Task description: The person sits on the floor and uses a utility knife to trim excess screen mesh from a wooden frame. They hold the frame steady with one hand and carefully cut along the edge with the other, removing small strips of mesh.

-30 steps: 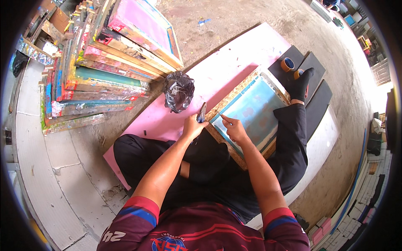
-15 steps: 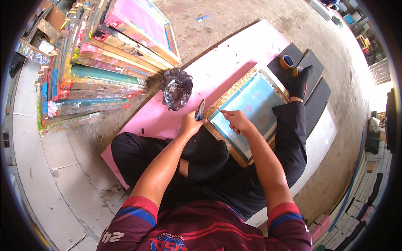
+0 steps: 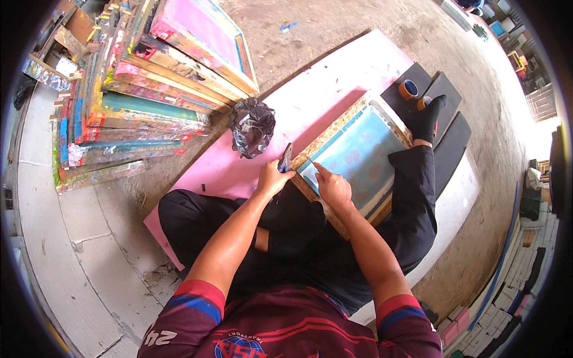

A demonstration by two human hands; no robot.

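A screen-printing frame (image 3: 334, 126) of speckled wood with a pale blue mesh (image 3: 361, 152) rests tilted across my lap and the pink board. My left hand (image 3: 274, 178) is closed round a dark tool that looks like pliers (image 3: 285, 157), its metal end pointing up beside the frame's left corner. Over the near left part of the mesh, my right hand (image 3: 335, 188) is closed on a thin, pointed tool (image 3: 310, 160). Its tip meets the frame's left wooden edge. Most of its handle is hidden in my fingers.
A crumpled black plastic bag (image 3: 252, 128) stands on the pink board (image 3: 349, 65) beyond my left hand. Many used frames (image 3: 179, 74) are stacked at the upper left. Rolls of tape (image 3: 408, 89) lie on dark panels (image 3: 444, 89) near my outstretched foot.
My right hand has turned and shifted slightly down and left, with the thin tool still at the frame's edge. My left hand and the pliers have hardly moved.
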